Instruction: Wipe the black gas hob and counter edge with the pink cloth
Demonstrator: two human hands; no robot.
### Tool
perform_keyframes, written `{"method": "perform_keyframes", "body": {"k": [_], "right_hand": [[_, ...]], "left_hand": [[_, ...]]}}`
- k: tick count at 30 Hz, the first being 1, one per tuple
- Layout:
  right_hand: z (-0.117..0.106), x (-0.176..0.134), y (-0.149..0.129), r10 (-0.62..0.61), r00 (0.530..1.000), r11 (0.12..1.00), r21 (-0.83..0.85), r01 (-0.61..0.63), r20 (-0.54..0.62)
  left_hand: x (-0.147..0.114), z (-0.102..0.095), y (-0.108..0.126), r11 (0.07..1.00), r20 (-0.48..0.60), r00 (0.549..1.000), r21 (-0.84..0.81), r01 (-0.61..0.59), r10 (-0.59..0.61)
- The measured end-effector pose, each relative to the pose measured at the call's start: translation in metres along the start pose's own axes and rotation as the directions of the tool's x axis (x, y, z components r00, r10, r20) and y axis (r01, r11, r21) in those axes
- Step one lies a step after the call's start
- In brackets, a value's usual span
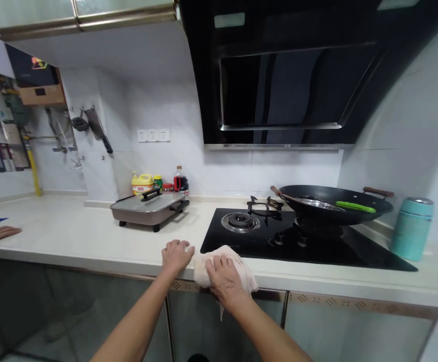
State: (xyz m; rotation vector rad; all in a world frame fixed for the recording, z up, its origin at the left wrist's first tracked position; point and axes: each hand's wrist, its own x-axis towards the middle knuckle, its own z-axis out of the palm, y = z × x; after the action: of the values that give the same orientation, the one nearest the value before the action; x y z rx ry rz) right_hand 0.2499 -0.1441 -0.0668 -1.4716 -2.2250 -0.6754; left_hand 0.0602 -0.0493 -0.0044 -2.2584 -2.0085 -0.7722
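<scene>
My right hand point(225, 281) presses a pale pink cloth point(243, 269) onto the front edge of the white counter point(90, 240). Its fingers bend over the cloth, part of which hangs below the edge. To the left, my left hand point(176, 255) rests on the counter edge holding nothing, its fingers apart and slightly bent. Just behind the cloth lies the near left corner of the black gas stove point(256, 241). One burner point(240, 221) has its pot support off; the support point(264, 206) sits toward the back of the stove.
A wok point(332, 211) with a green-handled utensil point(355, 206) sits on the right burner, beside a turquoise flask point(412, 229). A lidded electric pan point(149, 208) stands back left, bottles point(181, 180) behind it. Another person's hand point(0, 235) rests far left. The range hood point(279, 90) overhangs the stove.
</scene>
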Motion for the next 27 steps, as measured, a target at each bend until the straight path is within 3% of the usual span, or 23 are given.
{"method": "perform_keyframes", "body": {"k": [4, 11, 15, 18, 21, 24, 27], "right_hand": [[-0.016, -0.053, 0.051, 0.067, 0.998, 0.996, -0.059, -0.067, -0.006], [-0.065, -0.169, 0.168, 0.184, 0.981, 0.960, -0.206, -0.192, -0.058], [-0.084, -0.210, 0.207, 0.220, 0.970, 0.930, -0.280, -0.240, -0.101], [-0.087, -0.218, 0.210, 0.295, 0.949, 0.900, -0.302, -0.316, -0.112], [-0.087, -0.206, 0.194, 0.404, 0.910, 0.850, -0.330, -0.410, -0.089], [-0.084, -0.170, 0.161, 0.444, 0.896, 0.853, -0.314, -0.417, 0.015], [-0.073, -0.114, 0.113, 0.363, 0.923, 0.923, -0.188, -0.337, 0.125]], "left_hand": [[0.002, -0.002, 0.000, 0.999, 0.024, 1.000, 0.043, 0.015, -0.016], [0.001, 0.000, 0.005, 0.998, 0.029, 1.000, 0.062, 0.006, -0.007], [0.000, 0.001, 0.006, 0.997, 0.034, 0.999, 0.073, 0.003, -0.006], [0.000, 0.001, 0.008, 0.997, 0.050, 0.999, 0.083, -0.006, 0.001], [0.001, -0.001, 0.011, 0.996, 0.068, 0.998, 0.084, -0.015, 0.009], [0.001, -0.002, 0.013, 0.997, 0.081, 0.997, 0.074, -0.021, 0.015], [0.001, -0.003, 0.013, 0.998, 0.079, 0.997, 0.050, -0.030, 0.026]]}}
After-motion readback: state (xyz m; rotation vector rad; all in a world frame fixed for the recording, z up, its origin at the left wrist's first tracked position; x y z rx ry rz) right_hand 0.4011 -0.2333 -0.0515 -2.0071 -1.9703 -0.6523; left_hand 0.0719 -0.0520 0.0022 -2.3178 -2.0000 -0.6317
